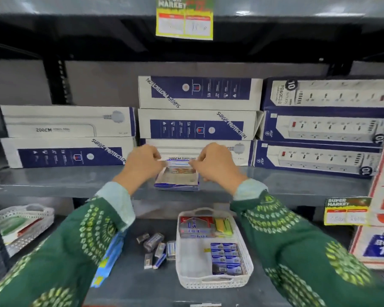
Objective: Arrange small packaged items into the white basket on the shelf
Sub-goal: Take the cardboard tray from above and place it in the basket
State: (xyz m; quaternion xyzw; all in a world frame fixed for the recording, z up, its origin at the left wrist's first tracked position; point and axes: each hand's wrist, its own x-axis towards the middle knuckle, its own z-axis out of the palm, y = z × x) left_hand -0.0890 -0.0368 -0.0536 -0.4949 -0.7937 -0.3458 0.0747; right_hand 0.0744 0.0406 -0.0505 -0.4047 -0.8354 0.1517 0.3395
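Observation:
My left hand and my right hand both pinch the top edge of a small open carton that rests on the upper shelf. On the lower shelf, below my hands, stands the white basket. It holds red and silver packs, yellow-green packs and a block of small blue boxes. Several small loose packets lie on the lower shelf just left of the basket.
Long power-strip boxes are stacked behind my hands along the upper shelf. Another white basket sits at the far left of the lower shelf. A blue and yellow pack lies under my left sleeve. Price tags hang from the shelf edges.

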